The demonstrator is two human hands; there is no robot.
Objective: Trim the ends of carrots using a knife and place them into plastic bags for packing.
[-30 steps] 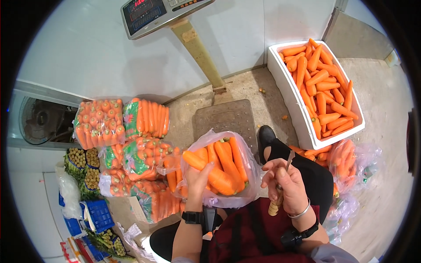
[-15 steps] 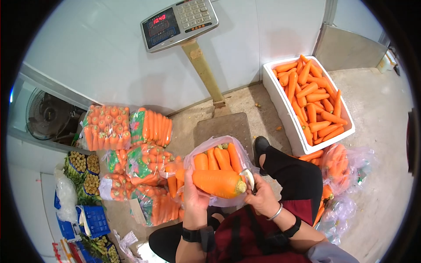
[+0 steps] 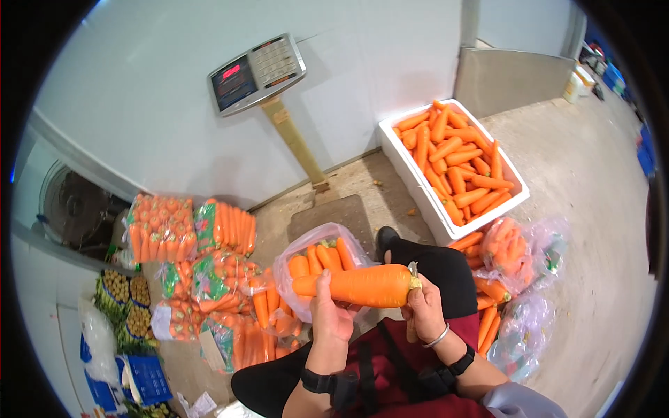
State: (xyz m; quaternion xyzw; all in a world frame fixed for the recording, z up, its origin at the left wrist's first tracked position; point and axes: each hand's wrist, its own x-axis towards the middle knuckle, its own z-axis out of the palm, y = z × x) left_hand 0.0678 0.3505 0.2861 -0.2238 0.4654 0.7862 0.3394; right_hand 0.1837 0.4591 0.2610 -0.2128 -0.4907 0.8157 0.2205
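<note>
A large orange carrot (image 3: 355,285) lies level in my left hand (image 3: 327,312), whose fingers are wrapped round its tapered end. My right hand (image 3: 425,310) is closed on a small knife (image 3: 413,269), blade against the carrot's green-yellow stem end, with the handle partly hidden by the fingers. Just beyond both hands a pink plastic bag (image 3: 286,268) of carrots stands in front of the scale platform (image 3: 334,216).
A scale display (image 3: 256,73) tops a post by the wall. Packed carrot bags (image 3: 160,230) are stacked left, near blue crates (image 3: 146,380). A white foam box (image 3: 439,216) of carrots and loose bagged carrots (image 3: 505,251) lie right. My bent leg (image 3: 446,279) is beside them.
The carrot has been raised and turned sideways above the bag. My right hand has brought the knife from upright at the right to the carrot's stem end. The view has shifted.
</note>
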